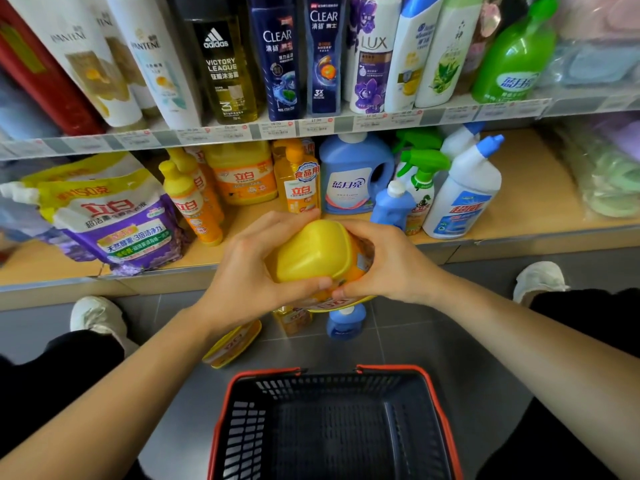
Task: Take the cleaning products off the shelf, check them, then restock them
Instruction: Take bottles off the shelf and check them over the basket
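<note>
Both your left hand [249,271] and right hand [384,261] clamp the yellow bottle [311,251] at frame centre — turn it slowly, checking cap and label before restocking.

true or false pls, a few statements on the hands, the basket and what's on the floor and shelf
1. Both the left hand and the right hand grip the yellow-capped bottle. True.
2. The basket sits on the lower shelf. False: it stands on the floor, in front of the person.
3. A small blue bottle is on the floor. True.
4. The purple refill pouch lies on the floor. False: it is on the lower shelf, at the left.
</note>
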A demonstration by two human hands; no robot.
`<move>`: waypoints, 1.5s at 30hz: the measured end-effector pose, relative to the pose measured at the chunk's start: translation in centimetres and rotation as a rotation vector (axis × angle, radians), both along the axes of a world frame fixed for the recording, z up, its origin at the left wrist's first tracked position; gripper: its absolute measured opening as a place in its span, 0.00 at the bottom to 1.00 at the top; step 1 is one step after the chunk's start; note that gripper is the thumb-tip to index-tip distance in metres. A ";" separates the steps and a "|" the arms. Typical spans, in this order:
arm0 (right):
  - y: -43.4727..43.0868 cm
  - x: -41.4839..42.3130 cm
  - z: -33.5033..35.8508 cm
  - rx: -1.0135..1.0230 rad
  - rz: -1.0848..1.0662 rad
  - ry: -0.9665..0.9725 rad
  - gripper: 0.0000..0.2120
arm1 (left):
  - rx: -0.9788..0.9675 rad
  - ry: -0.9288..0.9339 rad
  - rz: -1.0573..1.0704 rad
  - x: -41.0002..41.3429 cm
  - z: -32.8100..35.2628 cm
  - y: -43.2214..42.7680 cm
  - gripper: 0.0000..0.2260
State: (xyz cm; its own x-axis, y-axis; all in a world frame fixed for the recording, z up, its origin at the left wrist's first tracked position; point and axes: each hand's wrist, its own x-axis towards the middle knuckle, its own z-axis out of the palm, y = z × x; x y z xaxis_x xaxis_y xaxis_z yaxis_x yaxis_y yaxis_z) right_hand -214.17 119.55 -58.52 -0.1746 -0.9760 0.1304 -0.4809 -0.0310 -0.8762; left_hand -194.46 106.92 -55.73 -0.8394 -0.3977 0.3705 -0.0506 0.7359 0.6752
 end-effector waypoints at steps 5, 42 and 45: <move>-0.1 0.2 0.3 0.002 -0.056 0.020 0.43 | -0.227 0.074 -0.032 0.2 -0.7 0.5 0.28; -0.3 0.2 0.1 -0.041 -0.216 -0.046 0.41 | -0.093 0.120 0.299 1.7 -3.4 -0.1 0.21; -0.2 0.1 0.2 -0.039 -0.223 -0.048 0.41 | 0.318 0.209 0.337 1.7 -3.0 -0.3 0.17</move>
State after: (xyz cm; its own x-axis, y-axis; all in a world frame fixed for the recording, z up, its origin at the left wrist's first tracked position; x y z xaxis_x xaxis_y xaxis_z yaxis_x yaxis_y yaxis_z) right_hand -214.07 119.30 -58.30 -0.3927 -0.9068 0.1535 -0.4375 0.0374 -0.8984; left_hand -192.73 106.57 -58.73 -0.5659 -0.7540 0.3335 -0.0892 0.4582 0.8844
